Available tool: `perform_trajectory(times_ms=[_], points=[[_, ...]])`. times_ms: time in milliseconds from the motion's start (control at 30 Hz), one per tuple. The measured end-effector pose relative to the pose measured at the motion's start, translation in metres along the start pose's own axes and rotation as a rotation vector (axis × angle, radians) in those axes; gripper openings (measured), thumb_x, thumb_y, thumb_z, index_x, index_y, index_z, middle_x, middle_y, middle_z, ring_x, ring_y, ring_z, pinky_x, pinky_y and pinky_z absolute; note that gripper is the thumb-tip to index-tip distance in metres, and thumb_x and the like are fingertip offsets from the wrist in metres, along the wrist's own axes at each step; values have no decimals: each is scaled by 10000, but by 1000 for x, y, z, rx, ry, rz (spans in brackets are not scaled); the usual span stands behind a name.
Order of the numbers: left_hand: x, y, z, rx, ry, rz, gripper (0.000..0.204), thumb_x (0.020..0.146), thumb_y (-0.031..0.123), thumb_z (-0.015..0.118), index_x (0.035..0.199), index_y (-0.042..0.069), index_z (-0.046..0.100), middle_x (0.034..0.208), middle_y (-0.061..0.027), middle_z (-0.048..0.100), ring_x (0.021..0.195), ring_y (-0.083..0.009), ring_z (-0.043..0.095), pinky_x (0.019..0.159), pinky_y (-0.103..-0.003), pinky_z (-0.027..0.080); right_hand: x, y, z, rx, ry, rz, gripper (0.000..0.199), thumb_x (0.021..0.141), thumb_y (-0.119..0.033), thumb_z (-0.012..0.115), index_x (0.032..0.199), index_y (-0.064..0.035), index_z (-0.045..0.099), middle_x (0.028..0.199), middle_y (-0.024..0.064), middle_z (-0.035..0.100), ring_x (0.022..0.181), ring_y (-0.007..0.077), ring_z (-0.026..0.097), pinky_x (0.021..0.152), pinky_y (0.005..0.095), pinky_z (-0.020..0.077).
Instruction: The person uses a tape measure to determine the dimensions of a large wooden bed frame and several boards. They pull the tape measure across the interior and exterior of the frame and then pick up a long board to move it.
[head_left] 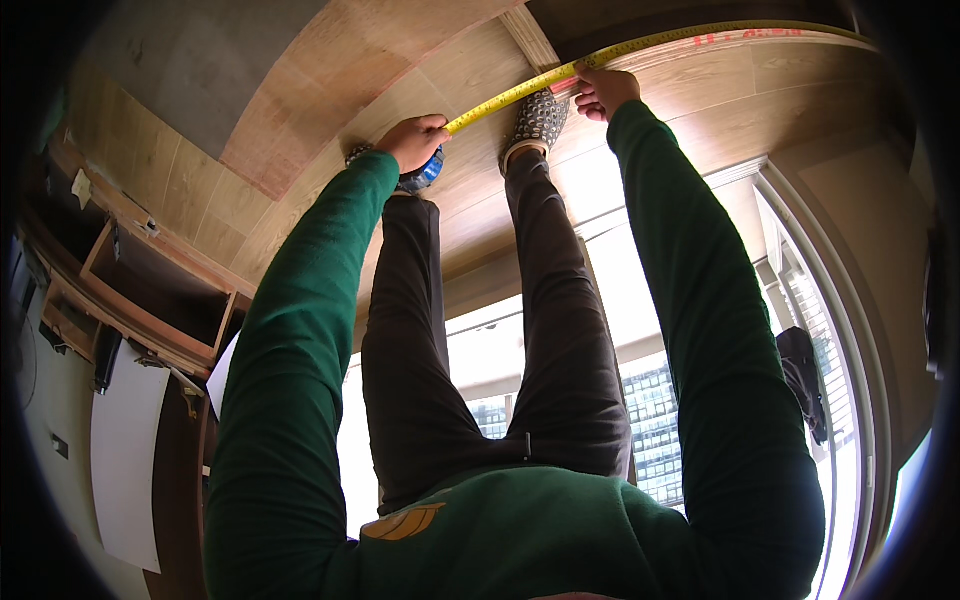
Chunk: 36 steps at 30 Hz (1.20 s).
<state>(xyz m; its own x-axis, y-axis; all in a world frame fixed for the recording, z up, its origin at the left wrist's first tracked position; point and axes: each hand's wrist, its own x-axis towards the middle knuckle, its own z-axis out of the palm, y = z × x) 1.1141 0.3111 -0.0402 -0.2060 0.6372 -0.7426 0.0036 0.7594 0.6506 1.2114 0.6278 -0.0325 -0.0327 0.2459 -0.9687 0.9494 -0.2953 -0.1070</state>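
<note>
A yellow tape measure blade (510, 97) runs from my left hand, past my right hand and on along a wooden board toward the far right. My left hand (410, 146) is closed around the tape measure's blue and black case (424, 174), which it partly hides, with the thumb where the blade comes out. My right hand (607, 92) pinches the blade between thumb and forefinger, its other fingers curled below. Just under the blade, between my hands, is my patterned grey shoe (540, 118).
A wooden board (740, 62) with red marks lies at the far right, by a narrow wood strip (532, 38). Reddish-brown sheets (300, 120) cover part of the wood-look floor (215, 215). An open wooden cabinet frame (165, 285) stands left. Behind my legs is a bright window (650, 420).
</note>
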Motion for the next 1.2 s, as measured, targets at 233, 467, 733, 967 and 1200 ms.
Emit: perform_trajectory(times_ms=[233, 467, 733, 967, 1200], points=[[3, 7, 0, 21, -8, -34, 246, 841, 279, 509, 812, 43, 574, 770, -160, 587, 719, -298, 562, 666, -363, 435, -1, -1, 0, -7, 7, 16, 391, 854, -431, 581, 783, -47, 566, 707, 78, 615, 567, 185, 583, 519, 291, 468], [4, 4, 1, 41, 25, -9, 268, 823, 308, 485, 817, 65, 597, 774, -156, 610, 719, -328, 586, 649, -398, 452, -1, -2, 0, -13, 12, 13, 393, 852, -430, 586, 773, -45, 570, 710, 76, 617, 569, 186, 586, 522, 286, 476], [5, 3, 2, 69, 36, 11, 270, 824, 311, 483, 819, 62, 588, 775, -163, 606, 721, -336, 582, 651, -405, 452, -1, 0, -2, -10, -6, -9, 424, 812, -467, 628, 777, -50, 561, 686, 80, 621, 565, 180, 595, 528, 294, 482], [6, -2, 4, 35, 21, 15, 275, 822, 312, 476, 812, 58, 581, 778, -165, 602, 722, -344, 576, 651, -404, 452, -4, -2, -2, -10, 0, -3, 414, 818, -462, 623, 767, -56, 560, 688, 83, 623, 565, 184, 596, 528, 293, 481], [6, 3, 3, 39, 18, -7, 267, 820, 307, 477, 803, 61, 581, 776, -164, 601, 721, -340, 575, 650, -399, 451, -6, -4, -1, -16, 12, 12, 392, 852, -433, 587, 749, -56, 562, 666, 68, 604, 544, 170, 575, 500, 274, 469]])
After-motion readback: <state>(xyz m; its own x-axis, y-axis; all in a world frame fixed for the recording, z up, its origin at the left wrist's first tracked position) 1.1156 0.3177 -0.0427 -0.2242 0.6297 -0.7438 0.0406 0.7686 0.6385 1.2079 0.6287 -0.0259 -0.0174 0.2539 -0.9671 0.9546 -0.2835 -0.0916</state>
